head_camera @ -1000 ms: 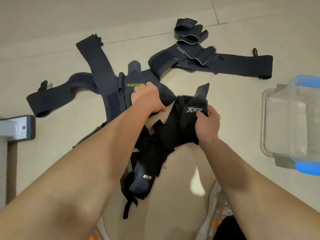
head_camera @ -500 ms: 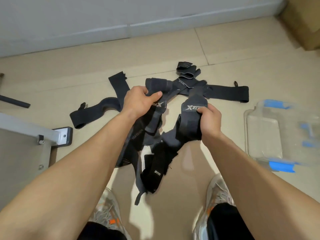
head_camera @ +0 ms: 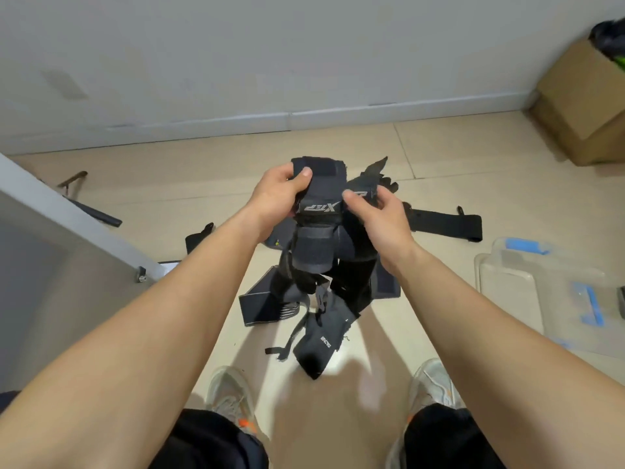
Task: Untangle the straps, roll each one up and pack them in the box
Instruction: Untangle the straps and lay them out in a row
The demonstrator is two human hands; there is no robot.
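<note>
Beige tiled floor (head_camera: 439,157), grey wall (head_camera: 304,45), cardboard box (head_camera: 585,103) in corner

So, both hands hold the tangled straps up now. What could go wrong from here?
1. The tangled straps hang as one clump from the left hand and right hand; pulling hard may tighten the tangle instead of freeing it.
2. The loose end dangles well below the hands and might snag or be stepped on.
3. Whether the long strap on the floor is joined to the clump cannot be told; if so, lifting would drag it.
</note>
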